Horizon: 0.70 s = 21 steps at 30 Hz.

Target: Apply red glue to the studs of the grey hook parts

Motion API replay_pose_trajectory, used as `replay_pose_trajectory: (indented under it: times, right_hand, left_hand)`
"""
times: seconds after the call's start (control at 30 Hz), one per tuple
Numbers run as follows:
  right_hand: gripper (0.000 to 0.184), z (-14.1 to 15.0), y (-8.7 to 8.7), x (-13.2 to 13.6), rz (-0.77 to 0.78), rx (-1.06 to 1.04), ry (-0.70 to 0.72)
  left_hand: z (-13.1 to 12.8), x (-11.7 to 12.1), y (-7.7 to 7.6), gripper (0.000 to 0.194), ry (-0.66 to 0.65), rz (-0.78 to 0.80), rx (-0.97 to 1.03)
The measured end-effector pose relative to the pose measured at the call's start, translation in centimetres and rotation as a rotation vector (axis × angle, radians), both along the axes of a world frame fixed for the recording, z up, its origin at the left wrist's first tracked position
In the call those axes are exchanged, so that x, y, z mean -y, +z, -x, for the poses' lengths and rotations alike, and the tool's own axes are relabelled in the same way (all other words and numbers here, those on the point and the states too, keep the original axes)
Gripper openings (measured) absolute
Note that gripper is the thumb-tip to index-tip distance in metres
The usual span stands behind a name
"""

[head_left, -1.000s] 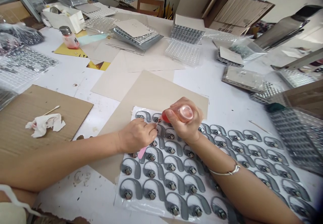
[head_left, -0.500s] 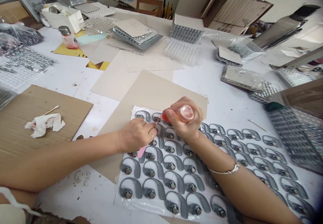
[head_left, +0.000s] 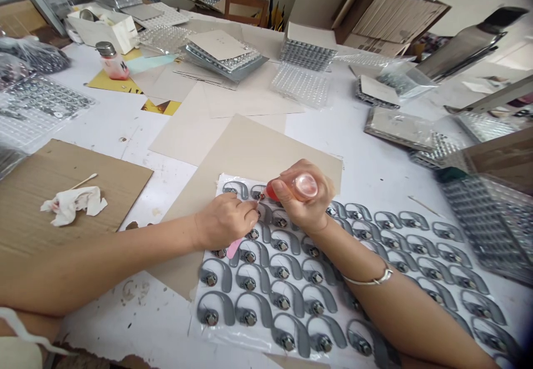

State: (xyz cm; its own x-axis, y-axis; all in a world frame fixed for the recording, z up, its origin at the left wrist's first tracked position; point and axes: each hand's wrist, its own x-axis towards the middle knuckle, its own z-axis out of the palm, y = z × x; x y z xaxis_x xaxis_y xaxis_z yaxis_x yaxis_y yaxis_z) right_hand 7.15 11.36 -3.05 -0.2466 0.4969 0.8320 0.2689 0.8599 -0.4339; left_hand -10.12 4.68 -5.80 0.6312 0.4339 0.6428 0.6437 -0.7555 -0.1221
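In the head view my right hand (head_left: 306, 200) is wrapped round a small clear squeeze bottle (head_left: 305, 185) with a red nozzle end, its thin tip pointing left and down at a grey ear-hook part (head_left: 259, 191) in the back row. My left hand (head_left: 228, 220), closed, pinches a slim pink-ended tool (head_left: 235, 248) that looks like tweezers. Its tip reaches close to the bottle's nozzle; the fingers hide its middle. Below both hands lies a white sheet (head_left: 213, 333) bearing rows of grey ear-hook parts, each with a small metal piece and fine wires.
Brown cardboard (head_left: 125, 191) at left carries a crumpled tissue (head_left: 79, 205) and a cotton swab (head_left: 84, 181). A bottle of pink liquid (head_left: 114, 66) stands at back left. Clear trays (head_left: 302, 83) and cardboard stacks line the back. Another swab (head_left: 423, 206) lies right, beside stacked trays (head_left: 485, 225).
My right hand and the bottle have shifted very slightly left. The left hand and the parts on the sheet stay almost where they were.
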Motion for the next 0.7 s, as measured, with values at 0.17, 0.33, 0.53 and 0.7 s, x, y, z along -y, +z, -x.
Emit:
replay_pose_trajectory:
  times: [0.17, 0.33, 0.53, 0.7]
  right_hand:
    - [0.014, 0.06, 0.06, 0.12, 0.001, 0.001, -0.001]
    - [0.014, -0.01, 0.07, 0.11, -0.015, -0.012, -0.011]
    - [0.014, -0.05, 0.05, 0.02, -0.015, -0.009, -0.009]
    - [0.015, -0.21, -0.17, -0.1, -0.023, 0.005, -0.032]
  left_hand:
    - [-0.09, -0.06, 0.03, 0.018, 0.002, -0.006, 0.014]
    - [-0.12, -0.05, 0.04, 0.017, -0.001, -0.005, 0.022]
    - [0.02, -0.08, -0.02, 0.019, -0.001, -0.011, 0.006]
    - [0.17, -0.05, 0.07, 0.021, -0.007, 0.005, -0.031]
